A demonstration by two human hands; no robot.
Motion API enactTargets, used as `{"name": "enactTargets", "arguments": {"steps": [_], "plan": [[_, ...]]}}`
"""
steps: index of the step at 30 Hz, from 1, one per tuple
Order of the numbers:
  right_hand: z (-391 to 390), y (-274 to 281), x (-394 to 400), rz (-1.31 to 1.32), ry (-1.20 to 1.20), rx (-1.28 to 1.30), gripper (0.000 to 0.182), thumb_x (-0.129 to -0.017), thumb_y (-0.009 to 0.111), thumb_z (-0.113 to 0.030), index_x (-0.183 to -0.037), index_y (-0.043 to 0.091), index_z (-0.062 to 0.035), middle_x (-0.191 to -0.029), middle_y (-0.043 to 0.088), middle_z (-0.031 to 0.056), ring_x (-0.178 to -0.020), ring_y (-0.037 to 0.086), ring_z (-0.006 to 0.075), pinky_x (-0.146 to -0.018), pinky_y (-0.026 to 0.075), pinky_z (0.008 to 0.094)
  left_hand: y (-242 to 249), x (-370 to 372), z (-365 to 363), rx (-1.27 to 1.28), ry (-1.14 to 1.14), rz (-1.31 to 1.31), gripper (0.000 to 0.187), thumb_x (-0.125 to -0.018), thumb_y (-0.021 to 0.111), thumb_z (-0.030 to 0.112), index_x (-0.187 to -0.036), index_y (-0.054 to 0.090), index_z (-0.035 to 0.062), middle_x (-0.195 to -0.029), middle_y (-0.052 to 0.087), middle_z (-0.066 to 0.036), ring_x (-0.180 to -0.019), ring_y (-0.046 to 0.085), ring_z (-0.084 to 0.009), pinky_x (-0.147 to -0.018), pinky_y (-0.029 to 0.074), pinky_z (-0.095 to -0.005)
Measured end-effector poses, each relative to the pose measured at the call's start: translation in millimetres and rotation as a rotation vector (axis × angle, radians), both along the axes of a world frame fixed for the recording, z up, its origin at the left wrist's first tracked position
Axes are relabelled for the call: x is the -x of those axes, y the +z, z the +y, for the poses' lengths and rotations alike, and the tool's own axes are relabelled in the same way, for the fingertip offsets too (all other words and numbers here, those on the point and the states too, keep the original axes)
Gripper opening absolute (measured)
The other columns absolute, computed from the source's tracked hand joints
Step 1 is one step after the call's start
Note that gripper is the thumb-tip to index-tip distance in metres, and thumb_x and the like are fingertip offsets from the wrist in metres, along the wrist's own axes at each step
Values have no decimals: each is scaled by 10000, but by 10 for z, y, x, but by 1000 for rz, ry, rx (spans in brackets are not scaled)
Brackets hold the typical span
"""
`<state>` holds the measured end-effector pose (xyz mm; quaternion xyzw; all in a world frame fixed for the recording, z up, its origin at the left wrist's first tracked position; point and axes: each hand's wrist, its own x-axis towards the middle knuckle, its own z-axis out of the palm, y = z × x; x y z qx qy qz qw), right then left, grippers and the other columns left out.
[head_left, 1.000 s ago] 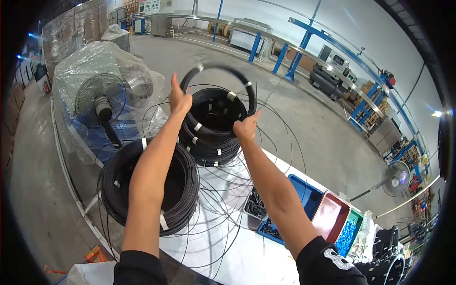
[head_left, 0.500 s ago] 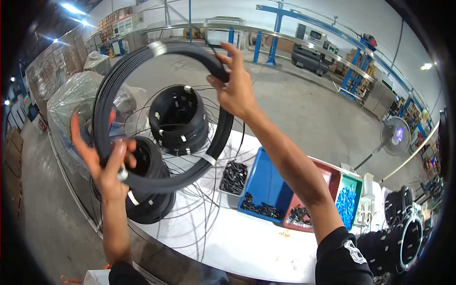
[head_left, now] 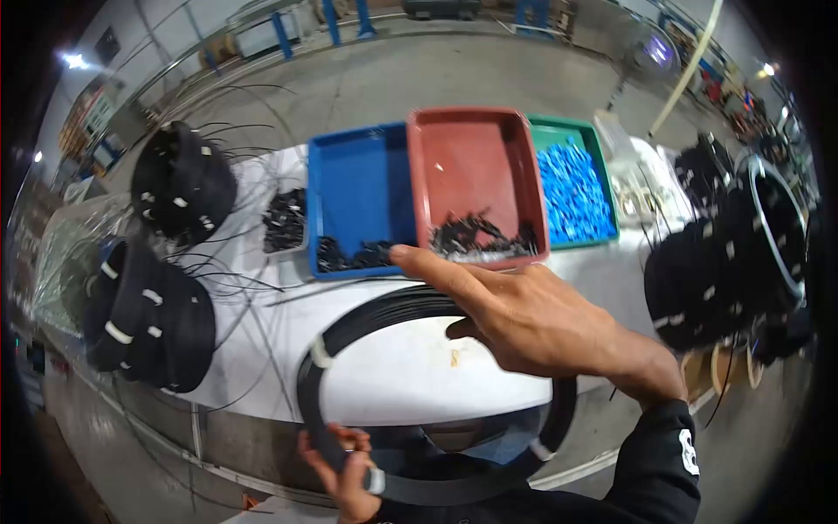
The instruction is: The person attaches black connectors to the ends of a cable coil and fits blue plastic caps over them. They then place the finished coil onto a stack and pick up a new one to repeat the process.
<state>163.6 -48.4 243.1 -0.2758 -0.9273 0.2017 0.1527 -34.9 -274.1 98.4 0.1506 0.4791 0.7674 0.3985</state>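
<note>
A large coil of black cable [head_left: 316, 384], bound with white ties, is tilted over the front edge of the white table [head_left: 249, 349]. My left hand [head_left: 349, 476] is closed around its lower left side, beside a white tie. My right hand [head_left: 541, 319] lies across the coil's far right part, thumb inside the ring and forefinger stretched beyond it; its other fingers are hidden. That fingertip appears in front of the blue tray [head_left: 362, 175], which has small black pieces along its near side. A loose cable end [head_left: 323, 291] sticks out to the left of the coil.
Stacks of black coils [head_left: 175, 323] stand at left with loose cable ends spreading out. A red tray [head_left: 471, 166], a green tray [head_left: 602, 196] of blue pieces and a small container of black pieces [head_left: 285, 218] line the far side. More coils [head_left: 707, 279] hang at right.
The coil has come down from upright at the left to a low tilt in front of me, both hands with it. My view has swung right and down toward the trays.
</note>
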Motion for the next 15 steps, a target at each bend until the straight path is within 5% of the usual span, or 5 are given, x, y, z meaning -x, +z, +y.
{"name": "enactTargets", "arguments": {"steps": [2,4,7,11,15], "plan": [[-63,-522,-331,-135,-87,-33,915,-767,603,39,-1566,219,-190,-1094,686,233,-717,689,385,-635,545,494,-527,-148,-70,86,-305,112,711,-848,549,-40,-1468,242,121,-1198,477,-106,-993,492,-171,-881,431,-331],[-38,-947,-510,-162,-163,155,718,-879,630,-50,-1504,303,-181,-943,707,211,-853,676,427,-735,513,511,-735,-298,-151,106,-522,7,627,-897,556,-39,-1418,243,115,-1127,473,-95,-902,480,-125,-821,433,-289],[158,-1655,-825,-36,-103,279,739,-883,687,-86,-1499,281,-133,-1280,629,231,-1165,600,423,-982,467,486,-1023,-559,-210,103,-572,183,636,-914,622,9,-1421,243,75,-1132,461,-81,-920,464,-111,-843,424,-275],[275,-2310,-954,44,-207,309,664,-921,671,-107,-1474,303,-98,-1122,650,248,-1084,644,341,-972,467,418,-1543,-712,-46,109,-435,358,871,-885,648,10,-1526,59,-13,-1418,284,-188,-1283,374,-263,-1114,289,-377],[336,-2510,-937,60,-332,334,617,-941,669,-161,-1426,308,-35,-1025,635,230,-985,639,330,-894,476,411,-1471,-701,204,20,-235,538,843,-825,605,-38,-1476,69,-31,-1408,276,-245,-1325,320,-327,-1145,209,-452]]}}
